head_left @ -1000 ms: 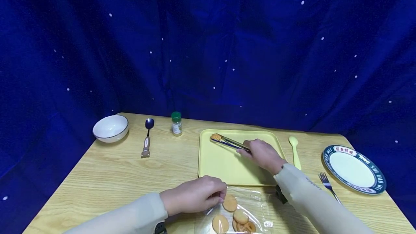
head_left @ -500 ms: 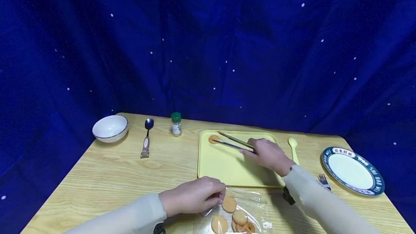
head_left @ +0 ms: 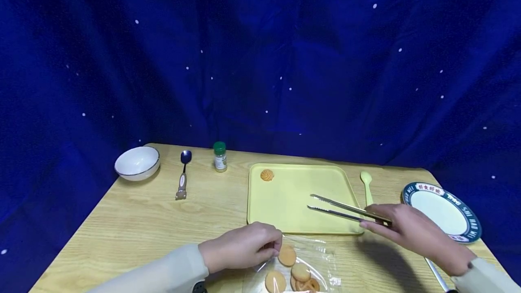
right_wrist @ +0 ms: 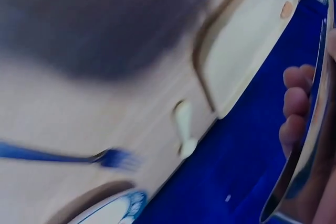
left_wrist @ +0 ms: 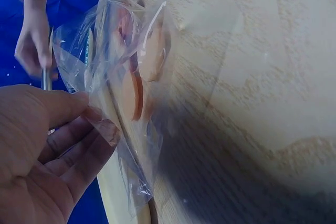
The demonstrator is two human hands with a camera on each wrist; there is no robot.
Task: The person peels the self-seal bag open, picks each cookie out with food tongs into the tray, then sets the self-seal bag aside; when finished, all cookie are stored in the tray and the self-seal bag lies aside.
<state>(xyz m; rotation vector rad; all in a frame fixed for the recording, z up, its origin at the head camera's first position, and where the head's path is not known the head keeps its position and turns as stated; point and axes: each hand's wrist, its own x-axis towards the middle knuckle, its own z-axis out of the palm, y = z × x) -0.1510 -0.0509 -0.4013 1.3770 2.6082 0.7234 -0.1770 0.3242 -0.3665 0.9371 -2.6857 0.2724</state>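
Observation:
My left hand [head_left: 248, 245] pinches the edge of a clear plastic bag [head_left: 321, 257] at the table's front. Several round cookies [head_left: 276, 280] show through the plastic. In the left wrist view the thumb and fingertips grip the bag's film [left_wrist: 107, 129]. My right hand [head_left: 407, 229] holds metal tongs [head_left: 342, 209], their tips apart with nothing between them, over the right part of the yellow tray [head_left: 301, 180]. One swirled cookie [head_left: 267, 175] lies in the tray's far left corner.
A white bowl [head_left: 137, 163], a dark spoon with a brown handle [head_left: 182, 186] and a green-capped shaker [head_left: 220, 156] stand at the left and back. To the right lie a pale green spoon [head_left: 366, 180], a green-rimmed plate [head_left: 441, 211] and a fork [right_wrist: 68, 155].
The tongs have let go of the swirled cookie, which now lies on the tray. My right hand has drawn back toward the right and nearer with the tongs. The left hand holds still.

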